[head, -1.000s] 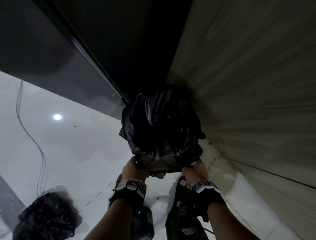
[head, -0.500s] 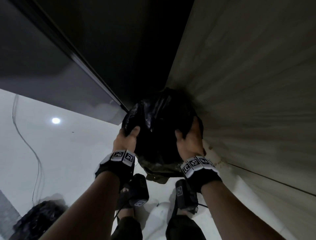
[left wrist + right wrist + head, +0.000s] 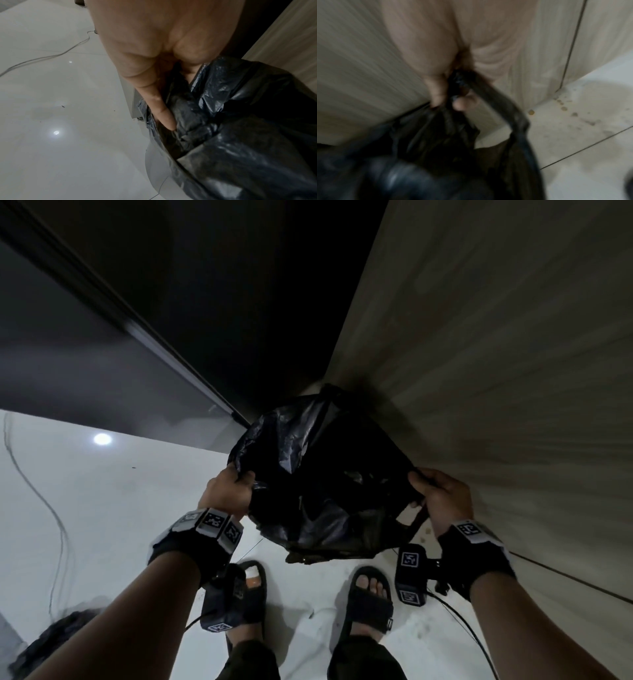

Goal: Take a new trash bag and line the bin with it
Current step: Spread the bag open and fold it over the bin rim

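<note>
Dim light throughout; right wrist view blurred.

Black trash bag [image 3: 322, 484] held open at the mouth, spread between both hands, directly over the bin. Bin [image 3: 154, 169] visible only as a pale grey curved wall below the bag's edge in the left wrist view; otherwise covered by black plastic. Bag mouth draped at the rim on the left side; whether seated all round cannot be told.

Left hand [image 3: 226, 494]: fingers curled over the bag's left edge, gripping the plastic. Left wrist view shows one finger [image 3: 163, 112] extended down along the inside fold of the bag, pressed against the film.

Right hand [image 3: 442, 498]: fingers clenched round a twisted strap-like strip of the bag's right edge [image 3: 488, 92], thumb and fingertips pinching it; strip pulled taut down to the bag body.

Location: bin wedged in a corner, touching or just beside a light wood-grain panel [image 3: 496, 371] on the right, a dark glossy cabinet front [image 3: 85, 364] to the left.

Writing: none legible. Square black-and-white coded markers on both wrist bands [image 3: 212, 522] and on the wrist camera housing [image 3: 411, 559]; patterns only, no text. Small mark on the right sandal strap [image 3: 388, 623], unreadable.

Floor: white glossy tile [image 3: 102, 508], thin cable [image 3: 51, 508] trailing across it, another crumpled black bag [image 3: 48, 642] lower left. Brown spots on the tile near the panel's foot [image 3: 563, 106].
</note>
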A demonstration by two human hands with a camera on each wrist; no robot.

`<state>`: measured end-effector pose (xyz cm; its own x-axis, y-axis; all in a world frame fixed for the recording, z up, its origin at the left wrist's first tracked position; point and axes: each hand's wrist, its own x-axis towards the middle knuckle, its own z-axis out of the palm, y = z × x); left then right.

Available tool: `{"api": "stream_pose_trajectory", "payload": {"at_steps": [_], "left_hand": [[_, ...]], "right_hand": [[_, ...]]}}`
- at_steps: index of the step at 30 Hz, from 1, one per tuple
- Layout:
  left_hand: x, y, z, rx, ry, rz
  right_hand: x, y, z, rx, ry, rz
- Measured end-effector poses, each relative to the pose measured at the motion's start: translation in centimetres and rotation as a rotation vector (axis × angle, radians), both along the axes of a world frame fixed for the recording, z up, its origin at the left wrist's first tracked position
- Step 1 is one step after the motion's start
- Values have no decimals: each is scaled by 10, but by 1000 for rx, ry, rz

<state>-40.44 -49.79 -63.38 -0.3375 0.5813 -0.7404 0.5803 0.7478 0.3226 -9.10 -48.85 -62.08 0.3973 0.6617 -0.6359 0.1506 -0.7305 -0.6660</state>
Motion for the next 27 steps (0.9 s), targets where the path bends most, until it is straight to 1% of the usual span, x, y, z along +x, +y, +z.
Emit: {"api": "stream_pose_trajectory", "payload": {"at_steps": [1, 2, 4, 5, 6, 7, 8, 9, 10, 11, 12, 13, 15, 16, 17, 18, 19, 21, 23, 25, 26, 27], "left_hand": [[-1, -1, -1, -4, 0, -9], [-2, -1, -1, -12, -2, -15], [-1, 1, 2, -24, 8, -18], [0, 2, 6, -14, 35, -23], [2, 4, 12, 28, 89, -32], [3, 6, 18, 107, 169, -48], [5, 9, 25, 227, 243, -75], [7, 13, 31, 367, 285, -122], [11, 19, 35, 490, 286, -188], [15, 26, 36, 554, 254, -273], [21, 35, 37, 560, 222, -369], [28, 47, 36, 525, 214, -470], [43, 67, 30, 458, 227, -649], [47, 75, 26, 431, 222, -699], [47, 82, 22, 400, 201, -712], [43, 87, 17, 366, 178, -697], [38, 91, 12, 341, 160, -675], [25, 95, 7, 293, 111, -675], [20, 92, 11, 234, 33, -660], [17, 82, 16, 208, -22, -578], [14, 73, 17, 230, -23, -519], [10, 61, 21, 285, 13, -476]], "right_hand": [[2, 0, -8, -29, -57, 40], [4, 0, -18, -79, -127, 155], [-3, 0, -30, -199, -283, 488], [-8, 2, -31, -208, -339, 544], [-12, 5, -29, -153, -368, 497], [-15, 10, -27, -47, -394, 418], [-19, 15, -22, 91, -403, 324], [-23, 21, -16, 192, -362, 263], [-30, 27, -10, 267, -283, 251], [-37, 33, -5, 309, -205, 282], [-46, 38, -1, 287, -175, 367], [-55, 43, 1, 240, -197, 498], [-64, 52, -2, 166, -360, 760], [-66, 56, -3, 139, -459, 848], [-66, 60, -6, 109, -535, 908], [-65, 64, -8, 53, -563, 938], [-62, 66, -11, -3, -544, 949], [-58, 67, -14, -130, -429, 927], [-53, 64, -14, -201, -307, 845], [-47, 53, -10, -140, -263, 717], [-45, 44, -5, -87, -267, 639], [-44, 33, 1, -20, -292, 573]]}}
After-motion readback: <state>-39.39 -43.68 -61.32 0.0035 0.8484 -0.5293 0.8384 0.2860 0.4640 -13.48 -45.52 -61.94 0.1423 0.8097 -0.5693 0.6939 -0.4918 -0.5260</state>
